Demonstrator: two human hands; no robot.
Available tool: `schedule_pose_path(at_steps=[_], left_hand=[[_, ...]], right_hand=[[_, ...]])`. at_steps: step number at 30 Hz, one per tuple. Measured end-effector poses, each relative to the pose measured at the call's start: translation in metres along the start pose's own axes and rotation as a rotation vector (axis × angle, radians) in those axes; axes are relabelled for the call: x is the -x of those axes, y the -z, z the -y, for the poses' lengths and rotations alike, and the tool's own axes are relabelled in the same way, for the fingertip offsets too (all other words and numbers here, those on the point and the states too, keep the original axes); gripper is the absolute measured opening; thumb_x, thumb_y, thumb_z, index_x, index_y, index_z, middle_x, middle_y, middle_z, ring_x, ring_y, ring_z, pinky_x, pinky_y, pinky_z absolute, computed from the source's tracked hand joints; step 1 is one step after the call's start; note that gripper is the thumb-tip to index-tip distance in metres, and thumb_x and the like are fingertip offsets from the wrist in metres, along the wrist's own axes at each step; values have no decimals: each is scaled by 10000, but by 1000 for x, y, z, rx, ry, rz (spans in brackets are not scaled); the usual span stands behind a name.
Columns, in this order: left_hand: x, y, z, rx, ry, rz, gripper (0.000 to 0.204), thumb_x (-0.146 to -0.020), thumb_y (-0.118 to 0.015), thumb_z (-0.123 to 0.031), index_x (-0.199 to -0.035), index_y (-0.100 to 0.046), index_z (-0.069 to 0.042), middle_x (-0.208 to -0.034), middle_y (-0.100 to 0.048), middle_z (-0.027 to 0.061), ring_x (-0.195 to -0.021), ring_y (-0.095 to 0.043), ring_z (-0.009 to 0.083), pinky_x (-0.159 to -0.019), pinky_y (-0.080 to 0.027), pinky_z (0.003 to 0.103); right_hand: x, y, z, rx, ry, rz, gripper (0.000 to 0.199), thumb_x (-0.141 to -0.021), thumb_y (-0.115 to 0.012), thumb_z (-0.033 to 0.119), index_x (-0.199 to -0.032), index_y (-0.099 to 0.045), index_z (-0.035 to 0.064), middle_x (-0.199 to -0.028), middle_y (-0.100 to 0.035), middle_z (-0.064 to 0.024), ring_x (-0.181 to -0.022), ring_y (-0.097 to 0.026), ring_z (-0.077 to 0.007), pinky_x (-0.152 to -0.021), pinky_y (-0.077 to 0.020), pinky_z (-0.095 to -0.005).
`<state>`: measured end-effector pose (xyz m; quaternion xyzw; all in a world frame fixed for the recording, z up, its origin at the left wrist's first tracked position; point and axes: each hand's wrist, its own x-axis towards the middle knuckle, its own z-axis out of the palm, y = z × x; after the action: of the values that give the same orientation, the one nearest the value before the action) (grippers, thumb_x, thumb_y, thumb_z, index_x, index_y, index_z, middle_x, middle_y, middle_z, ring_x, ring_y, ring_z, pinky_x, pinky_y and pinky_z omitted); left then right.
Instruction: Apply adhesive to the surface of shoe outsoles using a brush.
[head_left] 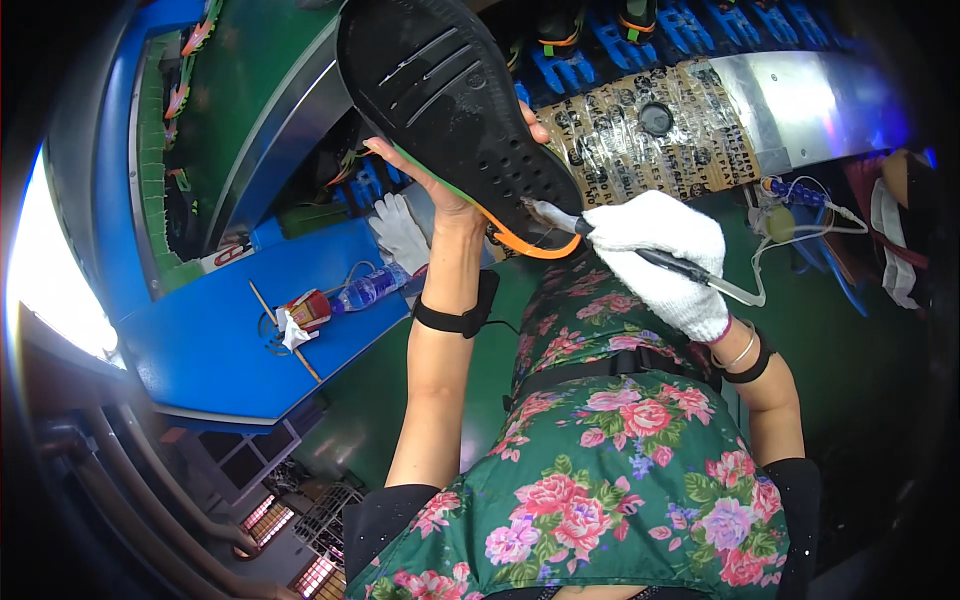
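My bare left hand [440,188] grips a black shoe sole [452,112] by its edges, thumb on one side and fingertips on the other. The sole stands tilted, wide end up, with slots and a group of small holes on its face; a green and orange rim runs along its lower end. In a white knit glove, my right hand [668,255] is closed round a pen-like brush [672,264]. Its bristle tip [545,212] touches the sole near the orange-rimmed end. A clear tube [745,294] runs from the brush's back end.
A blue table [205,350] at left bears a purple-tinted bottle [370,288], a red container [308,308], a stick and a white glove [400,232]. Ahead, a ledge covered in printed tape [620,150] fronts blue racks holding shoes [560,40]. Tubing and a blue fitting [795,192] sit at right.
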<state>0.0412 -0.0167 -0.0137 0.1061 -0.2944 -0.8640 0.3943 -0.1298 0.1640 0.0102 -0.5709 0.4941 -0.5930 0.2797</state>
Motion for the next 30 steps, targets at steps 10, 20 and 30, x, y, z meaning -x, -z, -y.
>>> schedule_pose_path(at_steps=[10, 20, 30], left_hand=[[0, -5, 6, -80, 200, 68, 1369, -644, -238, -1081, -1417, -474, 23, -1016, -657, 245, -855, -685, 333, -773, -591, 457], [-4, 5, 8, -67, 384, 251, 1269, -755, -266, -1002, -1506, -429, 8, -1145, -678, 305, -882, -759, 362, -773, -656, 452], [-8, 5, 0, -293, 801, 102, 1155, -821, -307, -930, -1535, -410, -28, -1189, -661, 327, -921, -744, 387, -795, -640, 482]], right_hand=[[2, 3, -6, -391, -126, 129, 135, -790, -818, 15, -919, -792, 42, -926, -781, -133, -860, -758, -264, -761, -586, -361], [-6, 7, 0, -324, 57, 421, 197, -779, -820, 67, -970, -806, 115, -969, -789, -77, -875, -754, -243, -748, -593, -345], [-21, 8, -21, -290, 279, 624, 230, -834, -742, 96, -1063, -761, 92, -1093, -759, -108, -907, -709, -313, -798, -572, -395]])
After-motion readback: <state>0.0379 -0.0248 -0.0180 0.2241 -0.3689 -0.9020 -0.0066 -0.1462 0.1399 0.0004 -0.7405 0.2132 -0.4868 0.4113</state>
